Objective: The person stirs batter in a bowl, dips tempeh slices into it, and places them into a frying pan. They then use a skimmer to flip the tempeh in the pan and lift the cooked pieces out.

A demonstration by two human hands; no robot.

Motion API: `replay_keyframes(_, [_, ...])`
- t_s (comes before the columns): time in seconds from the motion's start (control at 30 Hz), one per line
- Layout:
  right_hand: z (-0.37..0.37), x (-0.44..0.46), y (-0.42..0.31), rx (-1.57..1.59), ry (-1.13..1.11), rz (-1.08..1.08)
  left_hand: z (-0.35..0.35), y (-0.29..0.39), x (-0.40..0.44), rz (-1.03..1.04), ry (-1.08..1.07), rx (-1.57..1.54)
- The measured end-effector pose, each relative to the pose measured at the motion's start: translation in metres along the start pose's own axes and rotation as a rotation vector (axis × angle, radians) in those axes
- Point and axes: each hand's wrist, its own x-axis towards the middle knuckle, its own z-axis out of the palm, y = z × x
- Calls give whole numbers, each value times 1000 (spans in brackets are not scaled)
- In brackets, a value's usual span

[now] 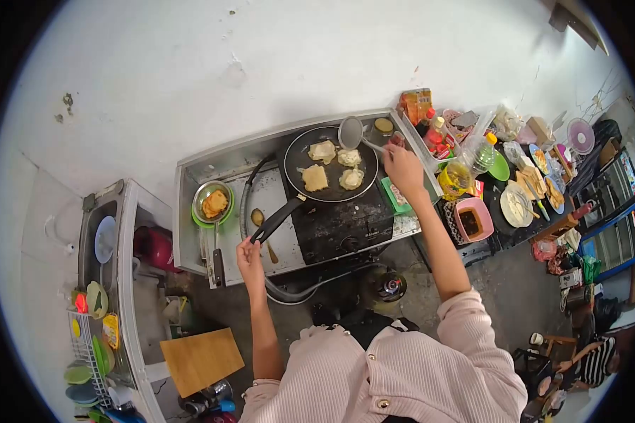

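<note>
A black frying pan [365, 180] sits on the single-burner stove [324, 236], with several pale, battered pieces of food [315, 178] in it. My left hand [250, 262] has its fingers closed at the end of the pan's black handle. In my right hand [403, 169] is a metal ladle [351, 132]; its round head is held over the pan's far right rim. Left of the stove, a strainer [216, 202] with browned fried food rests on a green bowl. A spoon [259, 220] lies between the strainer and the stove.
A gas hose [245, 204] curves around the stove's left side. To the right stand sauce bottles [441, 141], a pink container [474, 220] of dark liquid and a plate of white batter [517, 204]. A wooden board [202, 361] is at lower left. Another person [600, 363] is at far right.
</note>
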Motion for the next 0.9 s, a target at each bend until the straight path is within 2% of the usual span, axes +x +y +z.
replay_keyframes(0.1, [16,17,-1,-69,24,-72,-2,-2,1,3,-6,27])
replay_keyframes(0.2, [29,27,-4,-166,-55,-124,-2,0,1,2,-5,42])
replay_keyframes(0.33, [44,37,-4,-112,-30,-118,0,5,-1,-17,-7,-20])
replay_keyframes(0.37, [49,41,-2,-95,-93,-116,0,6,-2,-15,-15,-10])
replay_keyframes(0.53, [37,53,-10,-95,-204,50,-2,5,-1,-26,-22,-13])
replay_keyframes(0.7, [6,40,-24,3,-87,-40,0,8,-3,-42,-19,-11])
replay_keyframes(0.9, [-5,7,-57,80,-207,-101,2,11,-5,-43,-23,-5])
